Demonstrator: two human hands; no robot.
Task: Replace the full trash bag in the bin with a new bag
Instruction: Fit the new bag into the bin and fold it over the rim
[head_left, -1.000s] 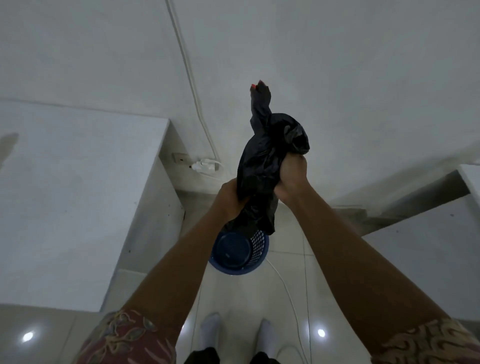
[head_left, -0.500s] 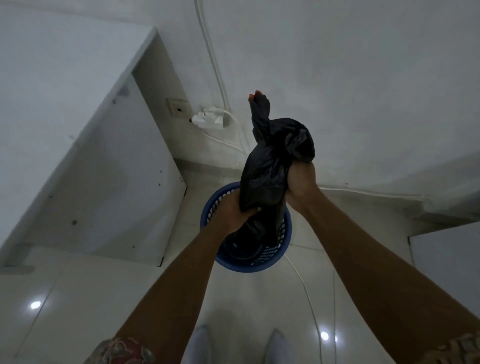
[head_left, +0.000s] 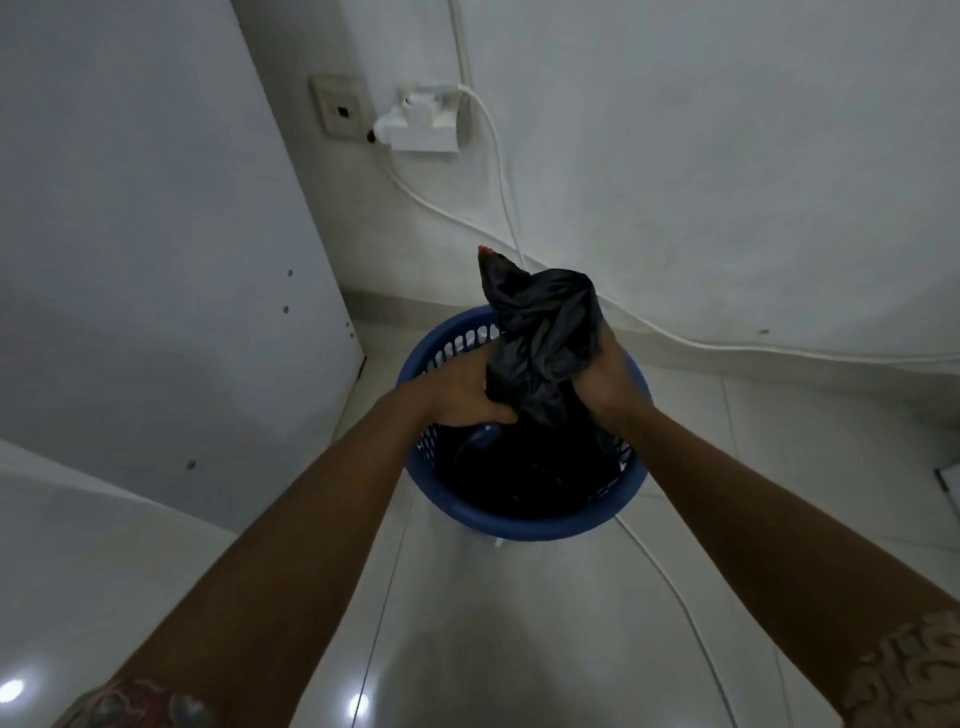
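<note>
Head view: curled fingers (head_left: 497, 411) of the 2 hands grip a crumpled black trash bag (head_left: 545, 332), the left hand (head_left: 457, 387) on its left side and the right hand (head_left: 610, 376) on its right. The bag's bunched top rises above them, and its lower part hangs inside the blue mesh bin (head_left: 519, 526) on the tiled floor (head_left: 519, 649). Behind the bin, a white plug (head_left: 423, 122) sits on the wall.

Head cam, wide-angle, looks steeply down, close over bin (head_left: 519, 526).
</note>
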